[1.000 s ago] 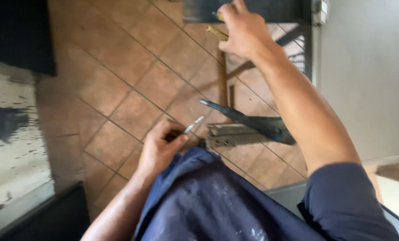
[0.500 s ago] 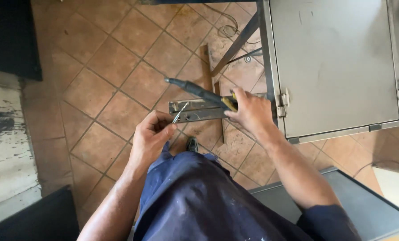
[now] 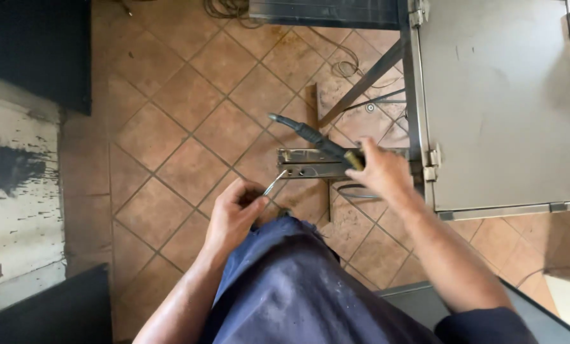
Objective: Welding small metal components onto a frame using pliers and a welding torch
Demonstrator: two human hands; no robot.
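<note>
Holding a thin metal rod [image 3: 275, 183] betw. thumb and fingers, the left hand [image 3: 233, 215] is pinching it tight, the tip pointing up-right toward the left end of a small metal bracket [image 3: 314, 163]. The right hand [image 3: 382, 171] is clenching around the handle of a dark welding torch [image 3: 310, 137], the nozzle reaching up-left, above the bracket. The bracket is sitting over the brown tiled floor [image 3: 183, 95], on what looks like a narrow stand; I cannot tell exactly how it is fixed. It is just left of a grey metal cabinet [image 3: 502, 102], near the hinge side. The person's knee in blue work trousers [image 3: 298, 286] is filling the low centre.

Judging from this, the step in hand is bringing rod and torch together at the bracket, prob. for joining. Rod tip is near the bracket but seems not touching yet. Next move is asking for steady hands: torch nozzle lowered onto the seam, rod tip kept close beside, w/o bumping the cabinet edge.
</note>
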